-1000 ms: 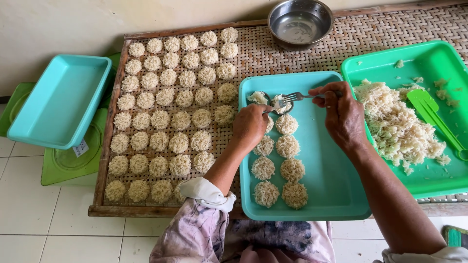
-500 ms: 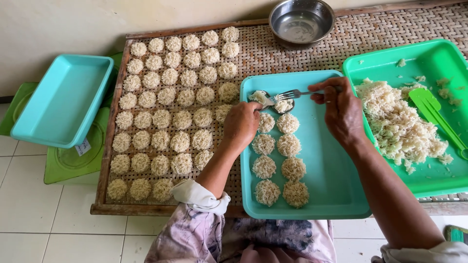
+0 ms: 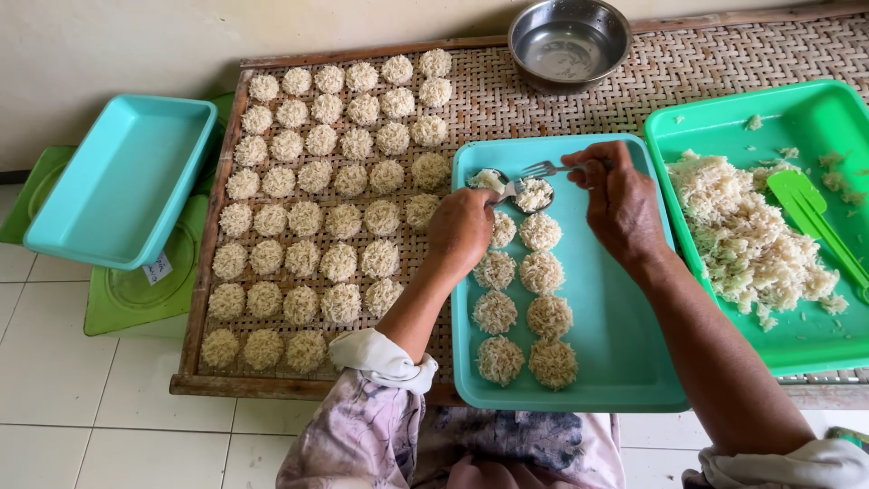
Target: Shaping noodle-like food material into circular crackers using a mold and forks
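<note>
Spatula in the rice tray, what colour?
Bright green, like its tray; the spatula lies beside the loose rice, clearest in the head view.

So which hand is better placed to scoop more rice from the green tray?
Probably the right hand: it holds the fork and is next to the green tray with its rice pile. The left hand is farther off, at the small mould.
</note>
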